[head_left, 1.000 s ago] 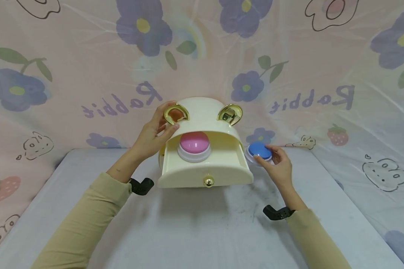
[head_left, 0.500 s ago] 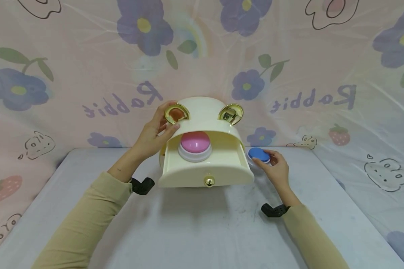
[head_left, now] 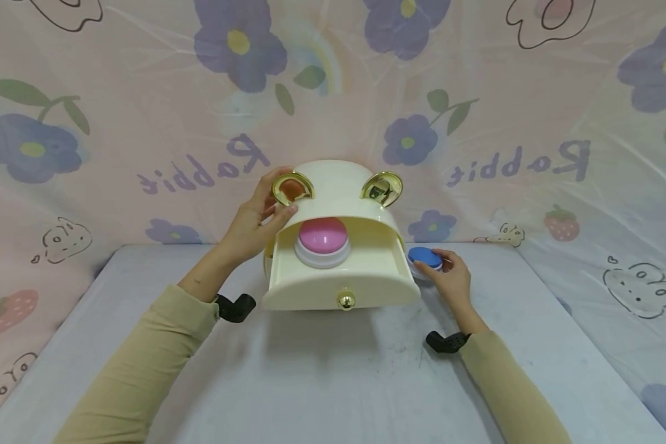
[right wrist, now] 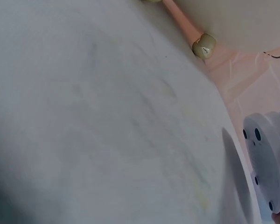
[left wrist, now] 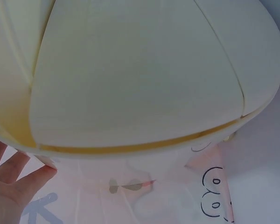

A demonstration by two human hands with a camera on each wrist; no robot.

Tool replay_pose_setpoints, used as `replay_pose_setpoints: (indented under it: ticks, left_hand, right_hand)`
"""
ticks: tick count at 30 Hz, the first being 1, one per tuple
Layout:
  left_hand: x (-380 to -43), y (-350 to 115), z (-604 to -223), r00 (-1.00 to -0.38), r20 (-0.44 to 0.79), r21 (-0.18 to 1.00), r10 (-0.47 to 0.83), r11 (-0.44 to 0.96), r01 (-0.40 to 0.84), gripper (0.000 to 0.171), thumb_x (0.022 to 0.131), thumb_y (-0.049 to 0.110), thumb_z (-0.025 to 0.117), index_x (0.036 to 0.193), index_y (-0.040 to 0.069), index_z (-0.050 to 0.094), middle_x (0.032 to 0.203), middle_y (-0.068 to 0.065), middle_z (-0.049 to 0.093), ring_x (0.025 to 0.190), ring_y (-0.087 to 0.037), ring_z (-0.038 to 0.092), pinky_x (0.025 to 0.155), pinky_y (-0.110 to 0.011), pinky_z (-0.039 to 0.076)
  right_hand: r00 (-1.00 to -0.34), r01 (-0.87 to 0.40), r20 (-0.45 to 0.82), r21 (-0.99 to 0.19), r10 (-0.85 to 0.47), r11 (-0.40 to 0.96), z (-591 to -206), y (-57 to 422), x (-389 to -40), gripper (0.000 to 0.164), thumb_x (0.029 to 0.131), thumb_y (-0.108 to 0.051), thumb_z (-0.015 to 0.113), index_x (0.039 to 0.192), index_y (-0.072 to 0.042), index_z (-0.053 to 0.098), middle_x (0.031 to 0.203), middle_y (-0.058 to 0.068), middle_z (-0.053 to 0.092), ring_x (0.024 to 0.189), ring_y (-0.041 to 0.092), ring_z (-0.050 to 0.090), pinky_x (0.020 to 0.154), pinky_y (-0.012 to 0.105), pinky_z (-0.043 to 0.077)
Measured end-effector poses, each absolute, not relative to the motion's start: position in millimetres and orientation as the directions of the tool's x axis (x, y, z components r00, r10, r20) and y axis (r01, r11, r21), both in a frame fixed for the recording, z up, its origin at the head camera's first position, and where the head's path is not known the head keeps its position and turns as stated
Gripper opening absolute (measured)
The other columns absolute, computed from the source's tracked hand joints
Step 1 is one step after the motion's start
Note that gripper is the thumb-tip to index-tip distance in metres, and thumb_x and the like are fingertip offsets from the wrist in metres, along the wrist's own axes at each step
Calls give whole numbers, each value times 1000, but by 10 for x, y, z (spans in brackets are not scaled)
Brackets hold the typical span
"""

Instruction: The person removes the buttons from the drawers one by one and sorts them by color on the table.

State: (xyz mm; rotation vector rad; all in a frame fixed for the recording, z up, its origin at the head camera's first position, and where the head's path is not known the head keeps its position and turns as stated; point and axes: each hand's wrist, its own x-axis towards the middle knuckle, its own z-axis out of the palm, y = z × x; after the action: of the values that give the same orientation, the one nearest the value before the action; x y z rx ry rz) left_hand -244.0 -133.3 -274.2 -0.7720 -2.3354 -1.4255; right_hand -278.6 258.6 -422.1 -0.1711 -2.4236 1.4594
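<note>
A cream storage box (head_left: pixel 335 185) with two gold ears stands near the back of the table, its drawer (head_left: pixel 377 291) pulled out. Inside the drawer, toward the left, sits a pink push button (head_left: pixel 323 237) on a white base. My left hand (head_left: pixel 248 225) grips the box at its left ear, thumb in front and the other fingers behind. Just right of the drawer, my right hand (head_left: pixel 452 276) holds a blue push button (head_left: pixel 425 258) by its edge. The right wrist view shows the underside of its white base (right wrist: pixel 268 163), tilted and raised off the table.
A white cloth covers the table (head_left: pixel 333 376). Behind it hangs a pink printed curtain (head_left: pixel 333 111) with flowers and rabbits. Gold feet (right wrist: pixel 204 45) hold the box up off the table. The open drawer juts forward, with a gold knob (head_left: pixel 346 300) on its front.
My right hand has moved slightly left with the blue push button, closer to the drawer's right side. My left hand and the box stay in place.
</note>
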Motion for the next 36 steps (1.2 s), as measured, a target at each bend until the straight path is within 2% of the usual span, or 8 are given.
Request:
replay_pose_setpoints:
  ticks: [4,9,11,13,16,20,29,36]
  left_hand:
    - [-2439,-1316,-2746,-808,511,727,294,355,589,58,97,19,57,146,33,27,136,-9,50,133,-30,45,108,-58,35]
    - [-2437,-1294,-2745,-803,515,728,299,342,594,58,97,19,57,145,33,28,135,-9,52,132,-32,46,108,-58,35]
    - [-2433,-1291,-2741,-803,516,727,298,343,595,58,97,19,57,145,33,28,135,-9,52,132,-32,45,108,-58,35]
    - [-2432,-1290,-2737,-802,518,724,299,347,597,58,97,19,57,146,33,28,136,-9,51,133,-31,45,108,-58,35]
    - [-2432,-1296,-2730,-801,520,719,298,355,598,58,97,19,57,146,33,27,137,-8,50,132,-29,46,108,-57,35]
    - [-2434,-1319,-2730,-801,522,715,293,361,598,59,97,19,56,146,33,27,138,-7,49,132,-28,47,109,-56,35]
    - [-2419,-1356,-2757,-802,527,719,280,356,597,58,97,16,56,146,30,28,138,-9,49,131,-29,47,108,-57,35]
    - [-2446,-1341,-2758,-800,528,713,284,363,599,57,97,18,56,146,31,28,138,-7,48,131,-28,47,109,-56,36]
  right_hand:
    - [-943,-31,186,-876,277,482,-4266,2574,-2835,60,80,-30,78,128,-3,55,134,20,52,123,32,52,102,39,45]
    - [-936,-19,186,-873,297,488,-4316,2574,-2859,59,80,-33,78,127,-5,56,130,17,55,115,26,54,84,17,43]
    - [-935,-28,196,-871,296,490,-4324,2576,-2857,59,80,-32,78,127,-5,56,129,17,55,113,26,54,82,15,42]
    - [-935,-36,204,-869,291,493,-4331,2582,-2856,58,80,-30,78,127,-4,56,129,18,54,113,27,53,85,20,43]
    - [-940,-38,204,-859,273,510,-4338,2590,-2859,58,80,-25,78,128,-1,55,132,21,50,117,32,51,97,36,46]
    - [-958,-22,169,-847,231,531,-4347,2593,-2871,60,82,-22,77,131,1,51,137,25,43,124,38,46,106,48,42]
    - [-976,-27,143,-828,164,561,-4338,2564,-2872,65,84,-26,75,134,2,46,141,27,38,130,42,42,109,49,38]
    - [-975,-43,156,-835,161,548,-4310,2597,-2850,60,84,-25,74,132,2,50,141,27,40,130,41,42,109,49,38]
